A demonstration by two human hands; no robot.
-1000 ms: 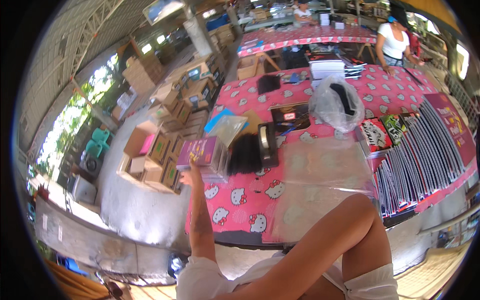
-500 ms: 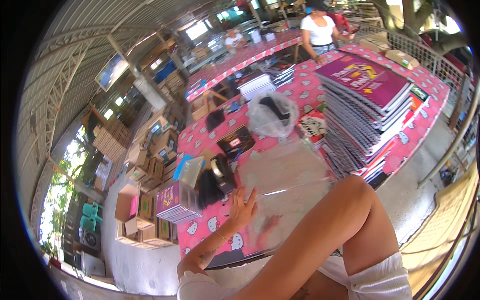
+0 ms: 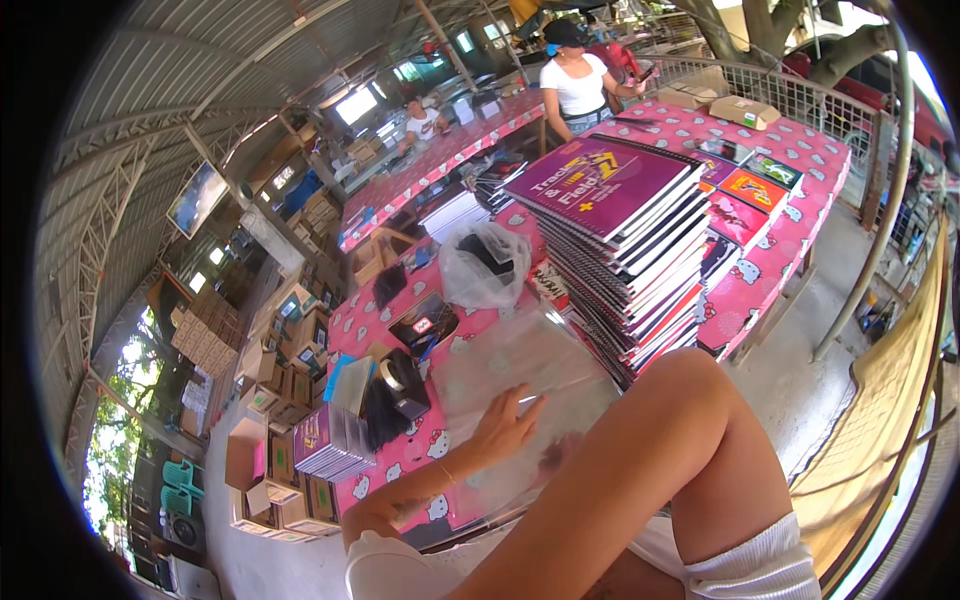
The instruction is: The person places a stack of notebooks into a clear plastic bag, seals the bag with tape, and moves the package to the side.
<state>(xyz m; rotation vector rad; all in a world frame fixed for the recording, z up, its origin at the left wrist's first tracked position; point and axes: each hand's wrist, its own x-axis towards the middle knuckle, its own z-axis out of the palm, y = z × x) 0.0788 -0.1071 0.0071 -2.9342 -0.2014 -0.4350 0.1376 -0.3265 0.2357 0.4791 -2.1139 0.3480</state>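
Observation:
My left hand [image 3: 508,428] hovers over or rests on large clear plastic sheets [image 3: 490,368], its fingers stretched out and holding nothing. The sheets cover the near part of a table with a pink cat-print cloth [image 3: 392,482]. My right arm is bent, elbow up, across the lower right; its hand is out of view. Beyond the elbow rises a tall stack of spiral-bound notebooks [image 3: 605,190] with a purple cover on top. Left of the sheets stand a black tape dispenser [image 3: 405,385] and a small pile of purple booklets [image 3: 325,445].
A clear plastic bag [image 3: 485,265] lies behind the sheets. Colourful booklets [image 3: 750,190] sit right of the stack. Open cardboard boxes [image 3: 250,465] stand left of the table. A co-worker in a white top [image 3: 582,85] stands at the far side; another person [image 3: 425,120] is farther back.
The view has swung right, so the table and stack appear farther left. My left hand has moved rightward over the plastic sheets. My right arm stays bent.

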